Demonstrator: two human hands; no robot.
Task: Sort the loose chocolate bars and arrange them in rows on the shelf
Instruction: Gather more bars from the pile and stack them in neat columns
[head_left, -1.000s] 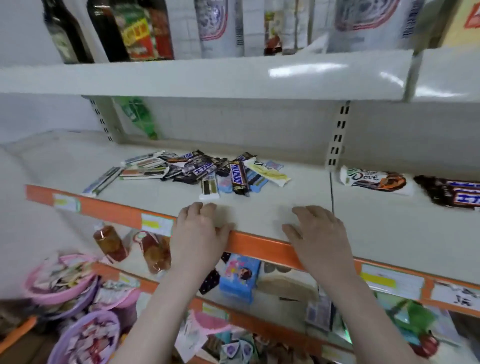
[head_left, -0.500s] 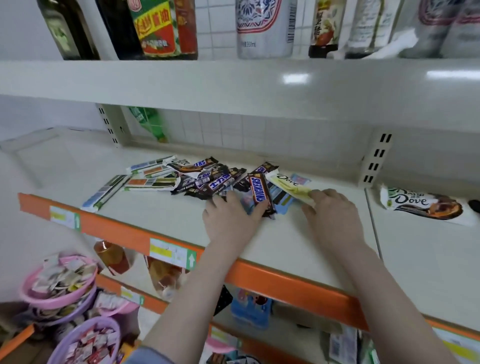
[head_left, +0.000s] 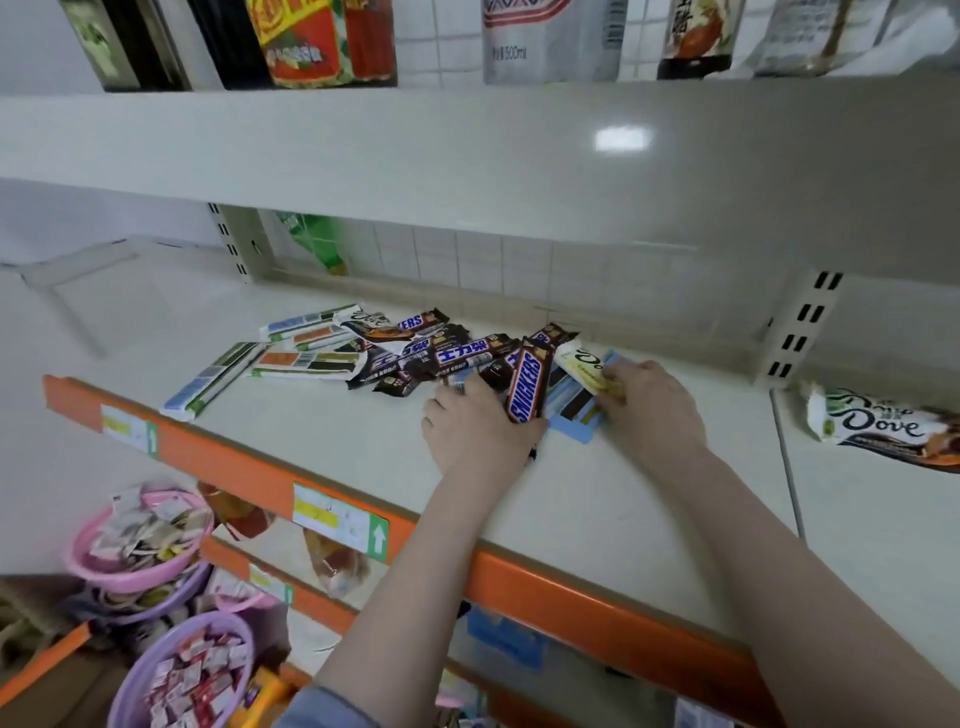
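Chocolate bars (head_left: 415, 353) lie in a loose heap toward the back of the shelf (head_left: 337, 441), just beyond both hands. I note the left hand (head_left: 475, 431) resting palm down on the shelf at the near right end of the heap, fingers curled over bars beneath it; a Snickers bar (head_left: 527, 387) lies tilted against its thumb side, pinched between thumb and forefinger as far as I can judge. The right hand (head_left: 649, 410) sits just right of the left hand, its fingertips pinching the near end of a pale yellow Dove bar (head_left: 584, 366). Between the two hands lies a flat blue-edged bar (head_left: 574, 415), touching the Snickers bar on one side and partly under the yellow Dove bar on the other.

Left of the left hand, the heap holds several dark bars with blue-and-white lettering (head_left: 457, 356), overlapping one another, and farther left some flat pale bars with striped wrappers (head_left: 306, 361). One long pale bar (head_left: 208, 384) lies apart at the far left, angled toward the orange shelf edge (head_left: 249, 457).

Well to the right of the right hand, a separate Dove bar (head_left: 883, 428) lies alone on the next shelf section.

Below the left forearm, on the lower level, I see pink (head_left: 140, 540) and purple baskets (head_left: 182, 670) filled with small wrapped sweets.
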